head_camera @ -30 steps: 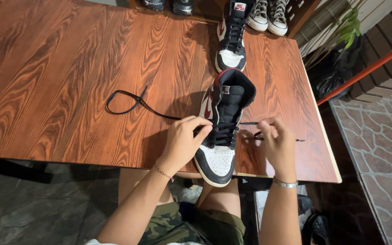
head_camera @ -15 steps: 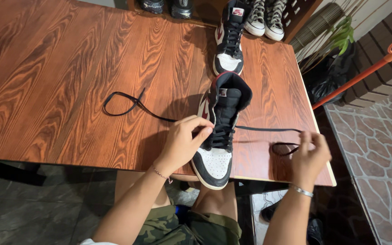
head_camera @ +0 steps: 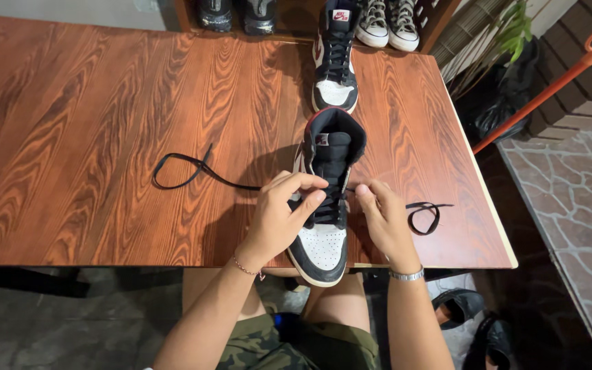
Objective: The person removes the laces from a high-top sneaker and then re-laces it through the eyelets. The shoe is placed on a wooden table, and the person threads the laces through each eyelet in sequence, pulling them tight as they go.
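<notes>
The high-top sneaker [head_camera: 327, 199] sits near the front edge of the counter [head_camera: 104, 137], toe toward the person, and looks only partly laced: the black lace [head_camera: 193, 171] is crossed through the lower eyelets, upper ones seem empty. Long loose ends trail on both sides, so I'd say plenty left to thread. Left hand [head_camera: 279, 219] has its fingers curled closed on the lace at the shoe's left side; right hand [head_camera: 385, 219] pinches the other end by the right eyelets. Honestly can't see which eyelet, the hands cover that. A second sneaker [head_camera: 336, 62] behind is cut off at the top.
</notes>
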